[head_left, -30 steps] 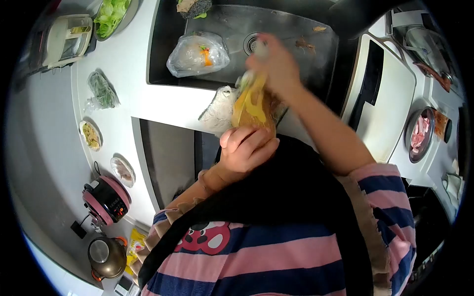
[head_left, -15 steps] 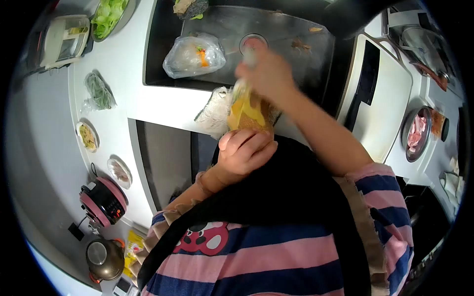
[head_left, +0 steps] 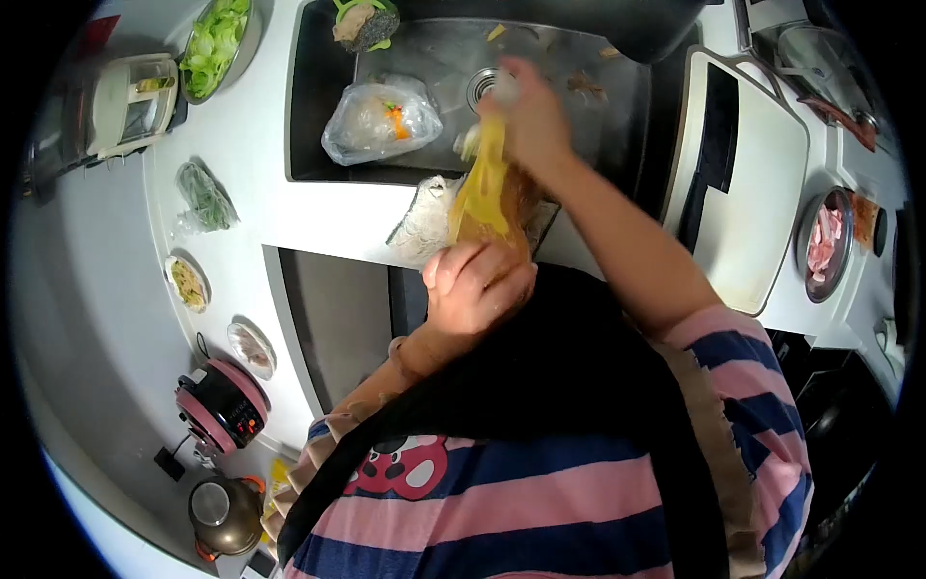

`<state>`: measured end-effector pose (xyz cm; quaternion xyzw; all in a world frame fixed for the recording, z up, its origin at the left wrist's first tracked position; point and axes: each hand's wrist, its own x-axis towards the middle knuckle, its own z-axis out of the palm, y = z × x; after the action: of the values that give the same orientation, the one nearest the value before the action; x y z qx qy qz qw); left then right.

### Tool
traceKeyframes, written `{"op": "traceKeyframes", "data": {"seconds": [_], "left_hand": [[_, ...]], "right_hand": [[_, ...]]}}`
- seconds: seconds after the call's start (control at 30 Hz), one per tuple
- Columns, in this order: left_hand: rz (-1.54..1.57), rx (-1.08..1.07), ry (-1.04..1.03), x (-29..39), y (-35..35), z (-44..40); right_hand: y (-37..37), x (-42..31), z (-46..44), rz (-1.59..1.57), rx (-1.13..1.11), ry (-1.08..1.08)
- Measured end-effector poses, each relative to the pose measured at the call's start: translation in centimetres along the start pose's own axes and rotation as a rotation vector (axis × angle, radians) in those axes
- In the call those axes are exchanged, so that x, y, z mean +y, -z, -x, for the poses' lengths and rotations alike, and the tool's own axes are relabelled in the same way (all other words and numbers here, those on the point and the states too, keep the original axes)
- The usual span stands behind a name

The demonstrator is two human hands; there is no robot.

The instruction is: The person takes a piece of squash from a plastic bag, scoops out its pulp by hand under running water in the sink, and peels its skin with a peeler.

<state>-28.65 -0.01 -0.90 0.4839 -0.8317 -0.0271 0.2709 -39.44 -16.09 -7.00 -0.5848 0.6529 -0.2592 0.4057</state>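
In my left hand (head_left: pixel 479 285) is the near end of a yellow-and-brown tapered thing (head_left: pixel 487 203), fingers curled over it. Its kind is unclear. My right hand (head_left: pixel 529 111), smeared by motion, is at the far end, over the sink. A small whitish thing (head_left: pixel 503 89) shows at its fingers, too blurred to name. Pale bits (head_left: pixel 470 145) hang beside the tapered thing. A whitish, crumpled-looking thing (head_left: pixel 424 217) with a dark edge lies on the counter edge just left of it.
The dark sink (head_left: pixel 434 48) contains a knotted plastic bag (head_left: pixel 381 121), a drain (head_left: pixel 482 89) and scraps (head_left: pixel 585 89). A cutting board (head_left: pixel 762 193) with a black-handled knife (head_left: pixel 711 140) is at right, near a bowl of meat (head_left: pixel 825 241). Lettuce (head_left: pixel 214 43) and a rice cooker (head_left: pixel 222 405) stand left.
My right hand has shifted slightly toward the right, uncovering the drain. More yellow surface shows on the tapered thing. My left hand keeps its grip. The whole view has shifted a little.
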Motion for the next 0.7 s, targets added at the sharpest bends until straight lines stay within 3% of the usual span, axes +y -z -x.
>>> {"op": "traceKeyframes", "data": {"seconds": [0.03, 0.13, 0.2, 0.27, 0.37, 0.43, 0.5, 0.53, 0.6, 0.7], "left_hand": [[0.002, 0.021, 0.045, 0.0, -0.2, -0.4], [-0.063, 0.061, -0.007, -0.3, 0.2, 0.3], [-0.038, 0.081, 0.05, -0.2, -0.1, 0.0], [-0.015, 0.101, 0.12, 0.0, -0.1, -0.2], [-0.032, 0.103, 0.079, -0.2, -0.2, -0.1], [-0.039, 0.113, 0.054, -0.3, -0.2, 0.3], [-0.034, 0.104, 0.092, -0.3, 0.0, 0.1], [-0.033, 0.096, 0.14, -0.3, 0.2, -0.1], [-0.059, 0.104, 0.115, -0.8, 0.2, -0.1], [-0.035, 0.116, 0.209, -0.7, 0.1, -0.2]], "right_hand": [[-0.1, 2.0, -2.7, 0.05, 0.114, -0.007], [1.6, 5.7, -5.3, 0.094, 0.105, -0.148], [1.8, 6.1, -3.9, -0.175, 0.11, -0.221], [1.6, 2.3, 0.4, -0.42, 0.083, -0.011], [1.2, -1.1, 4.8, -0.392, -0.049, 0.117], [-0.7, 1.1, 2.9, -0.422, 0.01, -0.074], [-1.8, 6.2, -2.0, -0.21, 0.331, -0.106], [-0.8, 6.2, -1.8, -0.214, 0.341, -0.105], [0.5, 5.6, -1.1, -0.594, 0.328, -0.422], [-2.0, 3.4, 4.2, -0.628, 0.12, 0.001]]}}
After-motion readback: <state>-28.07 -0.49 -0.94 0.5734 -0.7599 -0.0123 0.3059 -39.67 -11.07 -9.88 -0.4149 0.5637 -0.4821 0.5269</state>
